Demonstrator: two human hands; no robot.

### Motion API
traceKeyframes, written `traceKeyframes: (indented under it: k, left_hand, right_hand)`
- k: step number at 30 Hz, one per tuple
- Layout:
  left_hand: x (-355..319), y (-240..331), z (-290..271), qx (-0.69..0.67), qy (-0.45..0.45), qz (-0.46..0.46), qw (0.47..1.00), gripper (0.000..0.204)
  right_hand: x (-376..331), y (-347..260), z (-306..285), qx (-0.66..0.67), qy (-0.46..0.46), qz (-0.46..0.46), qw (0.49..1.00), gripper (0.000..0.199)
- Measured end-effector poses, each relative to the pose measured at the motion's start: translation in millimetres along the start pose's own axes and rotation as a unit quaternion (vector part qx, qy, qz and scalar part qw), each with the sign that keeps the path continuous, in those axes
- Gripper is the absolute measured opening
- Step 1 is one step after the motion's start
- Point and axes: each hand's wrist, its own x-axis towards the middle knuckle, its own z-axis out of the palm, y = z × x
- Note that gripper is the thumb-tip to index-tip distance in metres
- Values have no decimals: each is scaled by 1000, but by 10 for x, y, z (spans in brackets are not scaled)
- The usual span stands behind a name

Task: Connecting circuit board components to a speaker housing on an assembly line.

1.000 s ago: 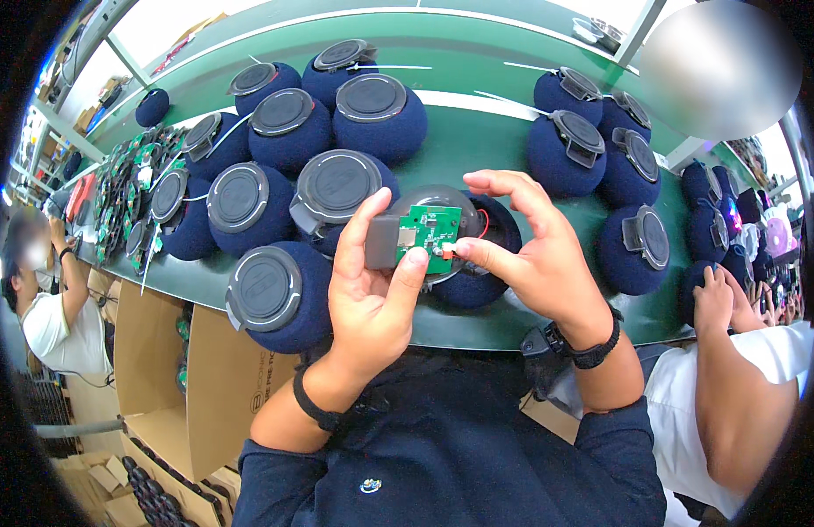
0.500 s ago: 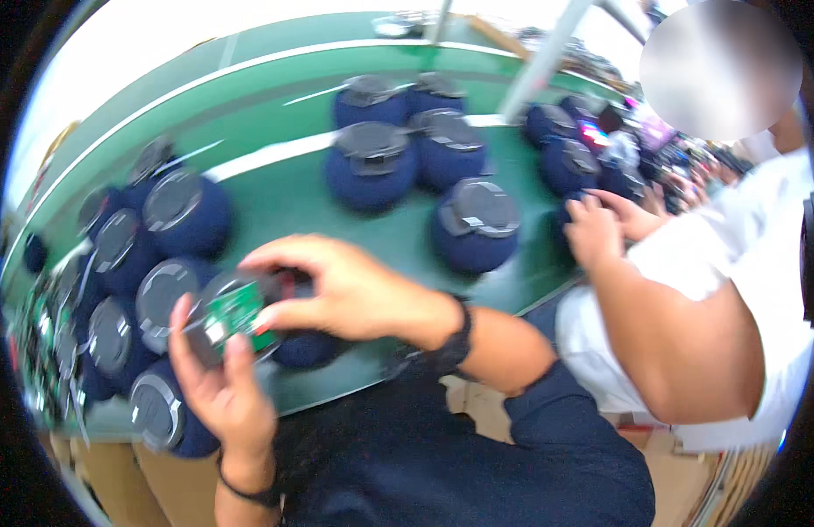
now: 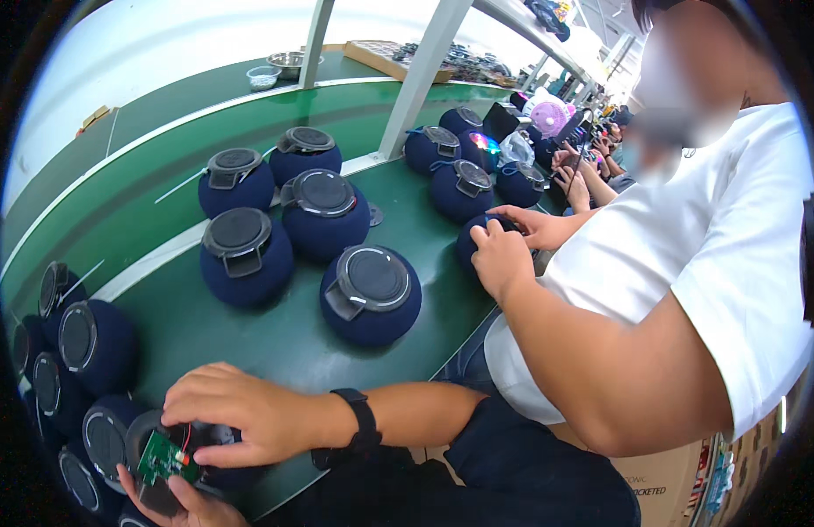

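Note:
In the lower left, a green circuit board (image 3: 165, 458) sits at a dark grey rounded part, with red wires at its upper side. My left hand (image 3: 196, 508) grips this assembly from below, its thumb at the board's lower edge. Over the top curves my right hand (image 3: 257, 417), fingers on the grey part and thumb beside a small pale connector. What lies under its palm is mostly hidden. Close beside both hands stands a dark blue, fabric-covered ball-shaped speaker (image 3: 108, 439) with a grey round top.
Several similar speakers crowd the left edge; another (image 3: 372, 294) stands mid-table on the green surface (image 3: 293, 369). To the right, a co-worker in a white shirt (image 3: 626, 255) handles a dark blue ball. A metal post (image 3: 424, 79) rises behind, near a metal bowl (image 3: 293, 61).
The view has swung right, so the hands and speakers now appear farther left and the co-worker more fully. Both my hands still hold the circuit-board assembly.

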Motion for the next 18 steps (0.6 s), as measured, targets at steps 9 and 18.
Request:
traceKeyframes:
  k: [9,18]
  left_hand:
    - [38,-38,8,12,-101,-8,995,74]
    - [36,-54,11,21,-172,-7,985,87]
  right_hand:
    - [-52,128,77,68,-5,37,997,54]
    - [24,104,-4,45,35,29,998,49]
